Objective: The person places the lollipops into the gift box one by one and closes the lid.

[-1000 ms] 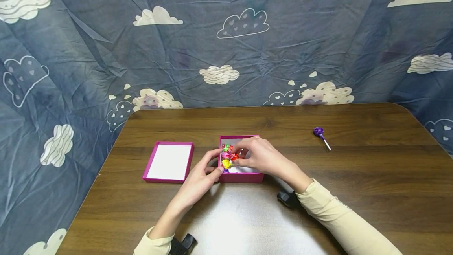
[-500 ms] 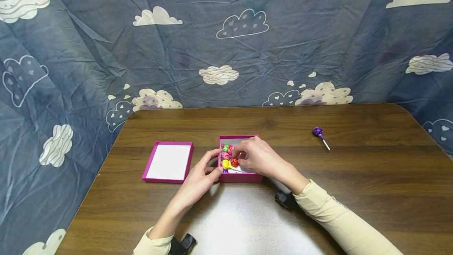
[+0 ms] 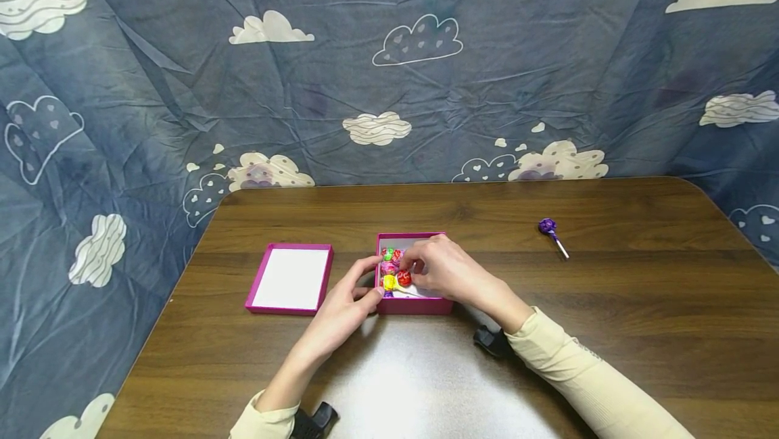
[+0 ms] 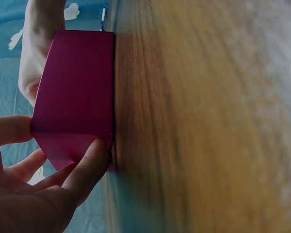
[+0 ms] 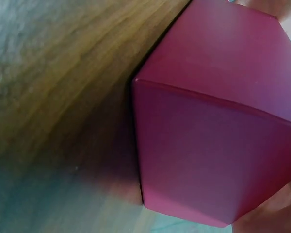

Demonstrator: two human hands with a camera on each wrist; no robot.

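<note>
A magenta box (image 3: 416,306) stands uncovered on the table with several wrapped lollipops along its left side. Among these are a yellow lollipop (image 3: 389,282), a pink one (image 3: 387,268) and a green and red one (image 3: 389,254). My left hand (image 3: 342,304) holds the box at its left wall, thumb and fingers spread along it, as the left wrist view also shows. Inside the box, my right hand (image 3: 450,270) pinches a red lollipop (image 3: 404,278) between thumb and forefinger. That hand hides the box's right part. The right wrist view mostly shows the box's outer walls.
Left of the box lies its magenta-rimmed lid (image 3: 291,279), white inside facing up. A purple lollipop (image 3: 548,226) rests on the wooden table (image 3: 639,304) at the far right. Behind the table hangs a blue cloud-patterned cloth (image 3: 341,87).
The red lollipop has shifted slightly toward the front of the box, beside the yellow one. My right hand has moved very little; my left hand stays on the box.
</note>
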